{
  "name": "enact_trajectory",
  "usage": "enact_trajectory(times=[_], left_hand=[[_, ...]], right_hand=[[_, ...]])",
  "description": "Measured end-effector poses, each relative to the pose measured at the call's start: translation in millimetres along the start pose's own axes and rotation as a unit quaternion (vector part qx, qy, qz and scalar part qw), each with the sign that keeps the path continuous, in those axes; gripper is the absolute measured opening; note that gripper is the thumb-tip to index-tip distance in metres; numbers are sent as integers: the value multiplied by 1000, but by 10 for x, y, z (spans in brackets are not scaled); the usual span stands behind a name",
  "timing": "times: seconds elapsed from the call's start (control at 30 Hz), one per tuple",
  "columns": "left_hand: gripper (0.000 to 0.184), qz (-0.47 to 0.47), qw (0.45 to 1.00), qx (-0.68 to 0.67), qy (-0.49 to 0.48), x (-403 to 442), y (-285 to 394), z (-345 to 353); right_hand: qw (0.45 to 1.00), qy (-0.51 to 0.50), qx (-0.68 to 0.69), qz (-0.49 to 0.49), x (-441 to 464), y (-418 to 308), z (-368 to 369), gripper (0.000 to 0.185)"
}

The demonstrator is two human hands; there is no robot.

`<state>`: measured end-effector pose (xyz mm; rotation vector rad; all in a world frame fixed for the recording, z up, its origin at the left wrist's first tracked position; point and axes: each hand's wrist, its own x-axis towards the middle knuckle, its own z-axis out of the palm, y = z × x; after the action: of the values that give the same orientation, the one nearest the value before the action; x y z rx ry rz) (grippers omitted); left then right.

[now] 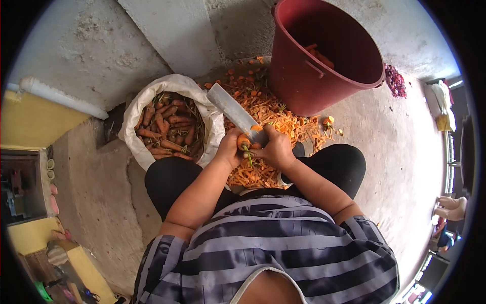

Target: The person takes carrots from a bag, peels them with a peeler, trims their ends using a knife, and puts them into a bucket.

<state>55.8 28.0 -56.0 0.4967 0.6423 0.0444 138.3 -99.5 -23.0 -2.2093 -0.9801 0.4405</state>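
Note:
My left hand [230, 148] is closed around an orange carrot [244, 142], its green stem end pointing toward me. In my right hand [277, 148] is a knife with a wide, flat blade [234, 110] that slants up and to the left. The knife's handle is hidden inside my fingers. A small piece of orange carrot [256, 127] clings to the blade close to my right hand. Both hands are almost together, above a heap of carrot peelings [298, 125] on the floor.
At the left, a white sack [132, 133] holds many unpeeled carrots [169, 121]. A large dark red bucket [304, 83] with some carrots [320, 55] inside stands at the back right. Concrete walls rise behind. Dark red scraps [395, 81] lie right of the bucket.

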Motion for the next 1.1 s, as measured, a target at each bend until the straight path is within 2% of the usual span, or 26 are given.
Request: enact_trajectory(times=[0.13, 0.23, 0.33, 0.4, 0.43, 0.47, 0.5, 0.53, 0.63, 0.73, 0.77, 0.87, 0.97, 1.07, 1.1], left_hand=[[27, 9, 993, -66, 95, 97, -103, 16], [24, 0, 997, -37, 73, 88, -137, -46], [30, 13, 996, -51, 77, 94, -156, -81], [30, 12, 990, 102, 99, 113, -81, -138], [32, 80, 964, 196, 159, 60, -94, -48], [34, 202, 915, 339, 84, 162, -137, -260], [31, 356, 806, 470, 54, 116, -75, -198], [30, 493, 654, 574, 20, 42, -2, -79], [31, 412, 653, 633, -61, -272, 48, 207], [34, 386, 586, 713, -4, -299, -30, 182], [31, 374, 575, 727, 5, -309, -36, 187], [32, 356, 591, 723, -13, -357, -9, 234], [31, 279, 631, 723, -33, -341, -1, 228], [31, 222, 691, 684, -75, -287, -11, 163], [31, 208, 690, 690, -71, -261, -23, 139]], right_hand=[[999, -35, 13, 21, 2, -9, 76, 60], [999, -17, -30, 15, -36, 43, 223, 58], [997, -29, -74, -8, -14, 50, 213, 71], [995, -47, 88, 23, 70, 75, 75, 71], [978, -15, 206, 34, 137, 182, 134, 63], [921, -117, 346, 136, 163, 273, 21, 58], [895, -147, 395, 146, 180, 343, -50, 57], [866, -176, 443, 155, 186, 401, -92, 56], [881, -193, 418, 107, 122, 487, -85, 57], [933, -103, 346, -13, 44, 406, -72, 58], [925, -83, 369, -11, 44, 482, 35, 60], [945, -91, 314, -25, 38, 462, -17, 57], [962, -117, 243, -52, 21, 447, -108, 53], [986, -127, 70, -81, 32, 414, -175, 53], [987, -117, 75, -85, 33, 427, -156, 53]])
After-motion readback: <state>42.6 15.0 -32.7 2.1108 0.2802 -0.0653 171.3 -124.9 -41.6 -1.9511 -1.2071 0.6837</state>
